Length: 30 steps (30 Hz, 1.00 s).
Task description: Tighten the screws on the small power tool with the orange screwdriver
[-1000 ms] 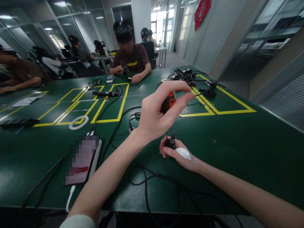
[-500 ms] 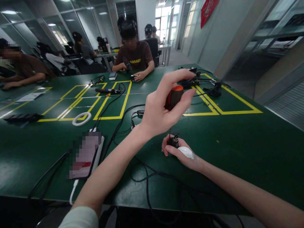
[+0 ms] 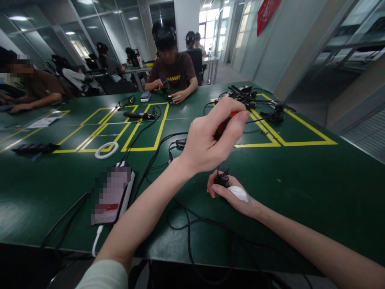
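My left hand (image 3: 210, 138) is raised over the table, its fingers and thumb closed round the red and black handle of a screwdriver (image 3: 221, 129). Most of that handle is hidden by the hand. The thin shaft runs down to a black cylindrical tool body (image 3: 223, 179) with a narrow metal tip pointing up. Closed round this black body is my right hand (image 3: 231, 194), resting low near the table top. A white patch (image 3: 238, 193) covers part of the right hand near the thumb. Where the shaft's lower end meets the black body, I cannot make out.
On the green table (image 3: 300, 200), black cables (image 3: 192, 218) loop below my hands. A phone (image 3: 111, 196) lies left of my left forearm, near a white tape ring (image 3: 106, 150). Tangled black gear (image 3: 240, 93) lies beyond. A co-worker (image 3: 173, 72) holds a tool across the table.
The fingers of my left hand have drawn in round the screwdriver handle, hiding its orange end. My right hand keeps its hold on the black tool body. The whole view has shifted slightly.
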Each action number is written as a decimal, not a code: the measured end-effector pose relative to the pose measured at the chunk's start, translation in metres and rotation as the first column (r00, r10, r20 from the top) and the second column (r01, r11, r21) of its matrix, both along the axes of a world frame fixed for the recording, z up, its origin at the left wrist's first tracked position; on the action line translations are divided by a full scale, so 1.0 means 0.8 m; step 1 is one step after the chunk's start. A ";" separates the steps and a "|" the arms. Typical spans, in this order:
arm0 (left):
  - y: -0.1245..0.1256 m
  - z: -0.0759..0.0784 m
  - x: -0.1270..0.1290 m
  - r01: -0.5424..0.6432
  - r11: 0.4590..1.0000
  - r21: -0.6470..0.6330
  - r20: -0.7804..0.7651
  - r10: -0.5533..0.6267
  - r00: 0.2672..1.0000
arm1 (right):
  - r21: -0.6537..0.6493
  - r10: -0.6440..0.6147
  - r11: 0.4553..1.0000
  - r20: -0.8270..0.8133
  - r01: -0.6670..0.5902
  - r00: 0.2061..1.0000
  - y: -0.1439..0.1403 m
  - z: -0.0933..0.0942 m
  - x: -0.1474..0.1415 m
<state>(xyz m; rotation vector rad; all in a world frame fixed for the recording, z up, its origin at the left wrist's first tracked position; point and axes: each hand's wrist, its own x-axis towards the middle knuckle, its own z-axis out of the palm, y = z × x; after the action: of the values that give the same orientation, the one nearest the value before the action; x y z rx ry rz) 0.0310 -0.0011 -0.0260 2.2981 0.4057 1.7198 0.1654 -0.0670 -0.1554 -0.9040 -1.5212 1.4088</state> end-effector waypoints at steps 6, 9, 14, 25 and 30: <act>0.002 0.004 0.003 0.003 1.000 0.010 0.033 -0.004 0.999 | -0.006 -0.005 1.000 -0.005 0.005 1.000 0.000 -0.003 0.000; 0.002 0.004 0.004 -0.019 1.000 0.004 0.053 0.019 0.998 | -0.005 -0.004 1.000 -0.001 0.004 1.000 0.001 -0.002 0.000; 0.000 0.000 0.001 0.036 0.999 -0.029 0.023 -0.036 0.999 | -0.005 -0.002 1.000 -0.001 0.002 1.000 0.001 0.001 0.000; 0.000 0.007 -0.005 0.012 1.000 -0.016 -0.006 -0.013 1.000 | -0.014 -0.004 1.000 -0.001 0.004 1.000 0.001 -0.002 0.001; -0.004 0.009 -0.008 -0.004 1.000 0.002 -0.010 0.004 1.000 | -0.011 0.006 1.000 -0.005 -0.006 1.000 0.001 0.000 0.000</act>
<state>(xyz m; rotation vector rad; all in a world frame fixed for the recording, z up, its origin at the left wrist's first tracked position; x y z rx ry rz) 0.0247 -0.0043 -0.0188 2.3100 0.4107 1.7115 0.1658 -0.0665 -0.1553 -0.9028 -1.5149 1.4243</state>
